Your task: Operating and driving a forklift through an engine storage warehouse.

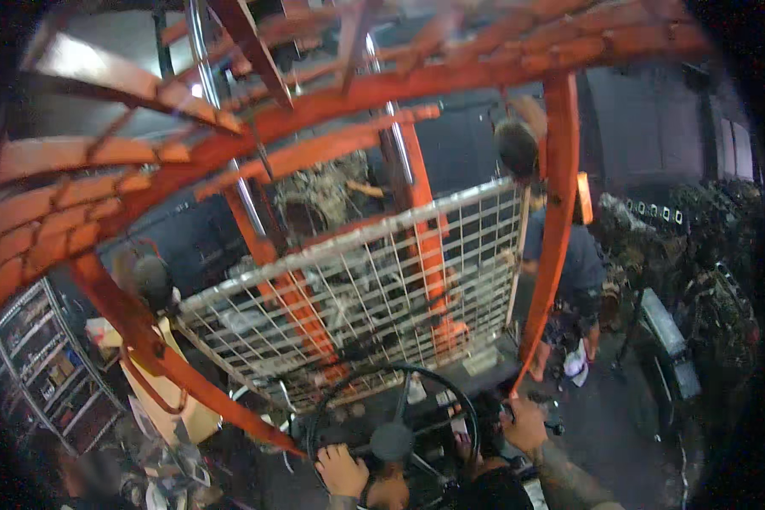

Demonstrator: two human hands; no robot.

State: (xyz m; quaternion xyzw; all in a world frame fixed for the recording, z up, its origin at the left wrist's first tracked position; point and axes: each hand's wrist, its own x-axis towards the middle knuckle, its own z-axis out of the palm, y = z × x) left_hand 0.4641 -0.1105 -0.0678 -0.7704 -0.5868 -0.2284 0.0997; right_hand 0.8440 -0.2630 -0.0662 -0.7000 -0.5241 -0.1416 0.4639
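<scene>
Wire cage and workers seen through an orange frame

An orange guard frame (561,212) arches overhead; behind it stands a wire mesh cage (357,289). One person in a blue shirt (582,263) stands beside the cage, another in yellow (157,340) near a metal rack (47,365).

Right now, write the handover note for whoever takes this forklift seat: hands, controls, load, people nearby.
Left hand: fingers on the lower rim of the black round steering wheel.
Right hand: closed around a small dark control lever beside the wheel.
Load: white wire-mesh cage pallet sits up front against the orange steel mast.
Nearby: a person in a dark blue shirt stands right of the cage; another in a yellow top stands left.
Done or left: whether the cage is lifted or set down cannot be told.
</scene>
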